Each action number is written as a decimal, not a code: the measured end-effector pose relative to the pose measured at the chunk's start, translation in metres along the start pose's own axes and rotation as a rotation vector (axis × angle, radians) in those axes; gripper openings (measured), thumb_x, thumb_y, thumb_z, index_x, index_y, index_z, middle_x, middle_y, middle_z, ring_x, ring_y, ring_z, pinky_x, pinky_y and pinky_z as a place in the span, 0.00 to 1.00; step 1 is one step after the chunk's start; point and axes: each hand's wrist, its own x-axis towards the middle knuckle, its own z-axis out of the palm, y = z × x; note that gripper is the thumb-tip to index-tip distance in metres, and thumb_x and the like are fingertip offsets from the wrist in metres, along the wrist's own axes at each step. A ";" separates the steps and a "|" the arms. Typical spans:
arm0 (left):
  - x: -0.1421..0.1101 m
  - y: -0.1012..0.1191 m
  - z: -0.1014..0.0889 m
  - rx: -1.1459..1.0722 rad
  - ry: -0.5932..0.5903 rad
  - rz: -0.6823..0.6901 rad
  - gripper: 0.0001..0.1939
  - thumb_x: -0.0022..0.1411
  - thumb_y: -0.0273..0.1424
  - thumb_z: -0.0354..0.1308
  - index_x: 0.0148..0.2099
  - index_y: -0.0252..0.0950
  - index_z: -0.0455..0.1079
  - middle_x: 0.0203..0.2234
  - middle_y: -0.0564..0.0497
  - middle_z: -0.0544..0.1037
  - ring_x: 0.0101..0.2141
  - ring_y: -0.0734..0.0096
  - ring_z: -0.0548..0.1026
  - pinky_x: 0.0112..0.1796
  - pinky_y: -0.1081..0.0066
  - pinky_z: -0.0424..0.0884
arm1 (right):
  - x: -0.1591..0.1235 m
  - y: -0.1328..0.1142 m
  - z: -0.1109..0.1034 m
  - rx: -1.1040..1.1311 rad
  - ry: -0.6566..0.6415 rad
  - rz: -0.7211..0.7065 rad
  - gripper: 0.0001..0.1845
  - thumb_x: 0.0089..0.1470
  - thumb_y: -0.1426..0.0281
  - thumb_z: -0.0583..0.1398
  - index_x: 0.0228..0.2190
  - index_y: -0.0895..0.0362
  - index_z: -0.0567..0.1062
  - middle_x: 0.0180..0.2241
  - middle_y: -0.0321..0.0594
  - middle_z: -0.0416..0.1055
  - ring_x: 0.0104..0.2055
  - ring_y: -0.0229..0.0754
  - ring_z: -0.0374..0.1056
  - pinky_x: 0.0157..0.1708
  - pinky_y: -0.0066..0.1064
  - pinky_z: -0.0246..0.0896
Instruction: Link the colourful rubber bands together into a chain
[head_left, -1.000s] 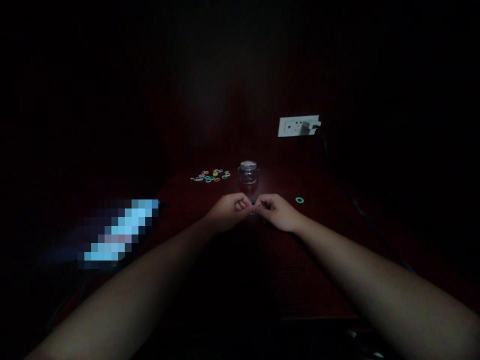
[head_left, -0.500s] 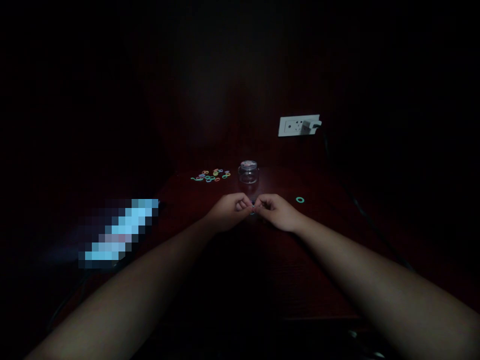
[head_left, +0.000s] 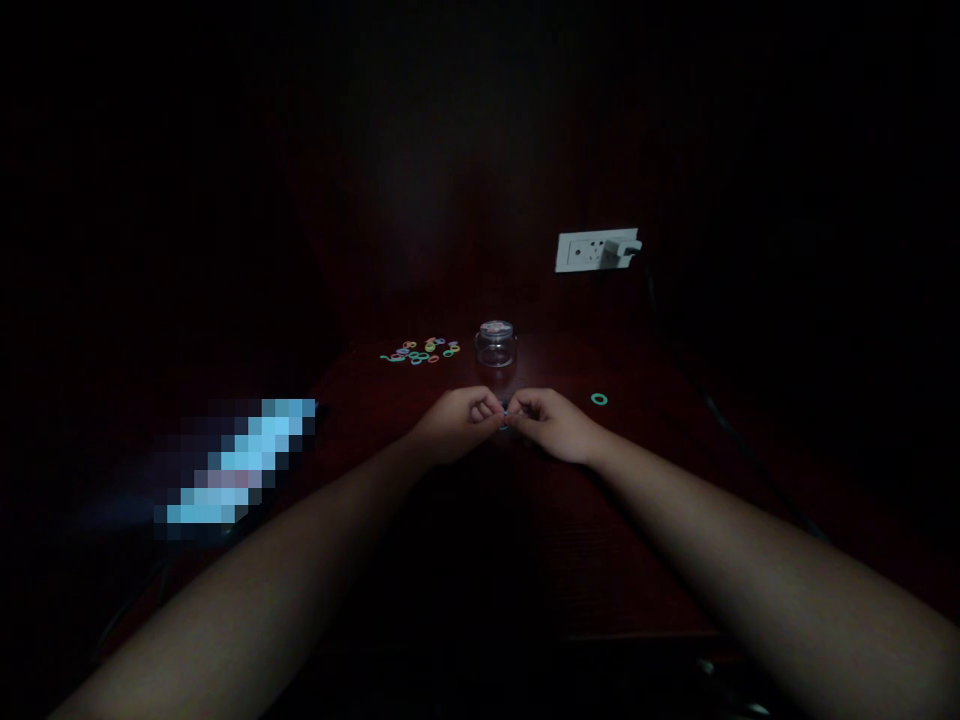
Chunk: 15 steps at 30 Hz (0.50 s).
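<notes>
My left hand (head_left: 466,420) and my right hand (head_left: 551,424) meet fingertip to fingertip over the dark red table (head_left: 600,560). Both are closed in a pinch on a small pale-blue ring (head_left: 504,426), which looks like a hair tie. Most of it is hidden by the fingers. Just beyond my hands stands a clear jar (head_left: 496,350) with its patterned lid on. To the right of my right hand lies a single green ring (head_left: 599,399). Several coloured rings (head_left: 424,355) are scattered left of the jar, one trailing a green tail.
A lit, blurred-out screen (head_left: 247,465) leans at the left, beyond my left forearm. On the back wall is a white socket plate (head_left: 577,251) with a plug (head_left: 622,249) in it. A dark cable (head_left: 750,460) runs down the right side. The scene is very dim.
Almost nothing differs. My hands keep the same pinch at the same spot, and the view has shifted very slightly.
</notes>
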 end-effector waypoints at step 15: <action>0.000 -0.001 0.001 0.070 0.002 -0.014 0.11 0.53 0.36 0.54 0.34 0.32 0.67 0.22 0.53 0.70 0.22 0.79 0.65 0.23 0.79 0.60 | 0.003 0.004 0.002 0.082 -0.026 0.050 0.11 0.46 0.64 0.57 0.23 0.60 0.66 0.17 0.31 0.60 0.18 0.30 0.55 0.18 0.22 0.47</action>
